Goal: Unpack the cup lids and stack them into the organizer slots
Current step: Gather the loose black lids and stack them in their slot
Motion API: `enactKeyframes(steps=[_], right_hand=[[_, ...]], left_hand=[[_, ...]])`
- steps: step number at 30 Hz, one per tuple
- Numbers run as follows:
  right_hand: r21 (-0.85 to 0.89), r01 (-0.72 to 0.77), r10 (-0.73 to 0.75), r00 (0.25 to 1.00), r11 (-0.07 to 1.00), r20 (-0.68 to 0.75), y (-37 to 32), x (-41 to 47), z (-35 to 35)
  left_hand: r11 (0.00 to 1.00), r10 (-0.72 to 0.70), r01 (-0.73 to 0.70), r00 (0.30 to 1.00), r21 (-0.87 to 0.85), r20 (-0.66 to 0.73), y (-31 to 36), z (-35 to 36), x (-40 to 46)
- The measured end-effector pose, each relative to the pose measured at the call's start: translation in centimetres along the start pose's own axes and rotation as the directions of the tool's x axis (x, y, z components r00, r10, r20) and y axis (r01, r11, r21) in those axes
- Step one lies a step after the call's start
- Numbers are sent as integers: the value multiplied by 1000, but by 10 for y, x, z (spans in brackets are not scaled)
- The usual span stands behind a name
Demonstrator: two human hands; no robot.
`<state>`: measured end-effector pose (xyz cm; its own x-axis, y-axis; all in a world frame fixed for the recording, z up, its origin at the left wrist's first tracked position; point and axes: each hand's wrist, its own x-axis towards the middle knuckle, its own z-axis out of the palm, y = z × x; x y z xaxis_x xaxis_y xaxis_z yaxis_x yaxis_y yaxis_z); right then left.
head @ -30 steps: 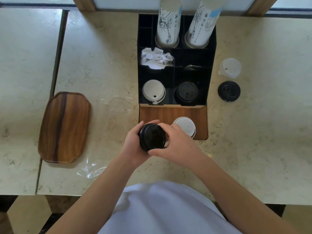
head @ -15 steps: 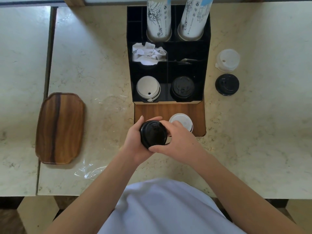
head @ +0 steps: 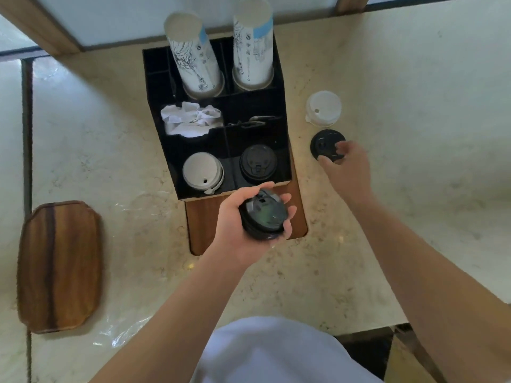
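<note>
Right hand [head: 347, 167] has left the black lid stack [head: 262, 217], its fingers now spread on bench lid [head: 326, 143]; left hand [head: 237, 219] grips the stack.

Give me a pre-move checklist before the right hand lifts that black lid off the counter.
1. Right hand at the loose black lid: ok, fingertips on its near edge.
2. Grip closed on it: not ok, fingers only curling around it.
3. Left hand secure on the black lid stack: ok.
4. Black-lid slot has room: cannot tell.
5. Loose white lid clear of the reach: ok, it sits beyond.
</note>
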<state>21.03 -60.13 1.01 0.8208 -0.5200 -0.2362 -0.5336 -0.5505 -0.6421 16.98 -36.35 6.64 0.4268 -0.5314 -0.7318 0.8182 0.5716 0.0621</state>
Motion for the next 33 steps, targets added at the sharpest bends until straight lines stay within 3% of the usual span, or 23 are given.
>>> enactKeyframes(steps=[2, 5, 8, 13, 15, 17, 21, 26, 33], right_hand=[[-97, 11, -9, 1000, 995, 22, 10, 28, 0], [-300, 134, -80, 979, 944, 185, 14, 61, 1], [-351, 214, -90, 937, 911, 337, 17, 76, 2], [-429, 258, -111, 934, 866, 338, 25, 73, 6], [-340, 155, -43, 949, 927, 313, 21, 60, 3], [-123, 22, 17, 951, 992, 308, 7, 36, -7], [187, -104, 14, 903, 977, 428, -38, -39, -23], [248, 60, -179, 852, 967, 492, -75, -140, -18], [166, 161, -220, 869, 973, 443, -91, -173, -6]], left_hand=[[1000, -8, 8, 1000, -2, 13, -2, 5, 3], [1000, -8, 8, 1000, -1, 3, -1, 7, 7], [1000, -1, 1, 1000, -12, 7, 0, 7, 6], [999, 48, -48, 998, 10, -27, 2, 4, 0], [998, 63, -62, 997, 28, -37, 1, 3, -4], [994, 99, -97, 995, 48, -31, 1, 1, -9], [976, 211, -209, 977, 56, -20, 1, -7, -21], [936, 331, -326, 943, 135, -17, -4, -17, -35], [866, 431, -416, 903, 277, 9, -14, -14, -55]])
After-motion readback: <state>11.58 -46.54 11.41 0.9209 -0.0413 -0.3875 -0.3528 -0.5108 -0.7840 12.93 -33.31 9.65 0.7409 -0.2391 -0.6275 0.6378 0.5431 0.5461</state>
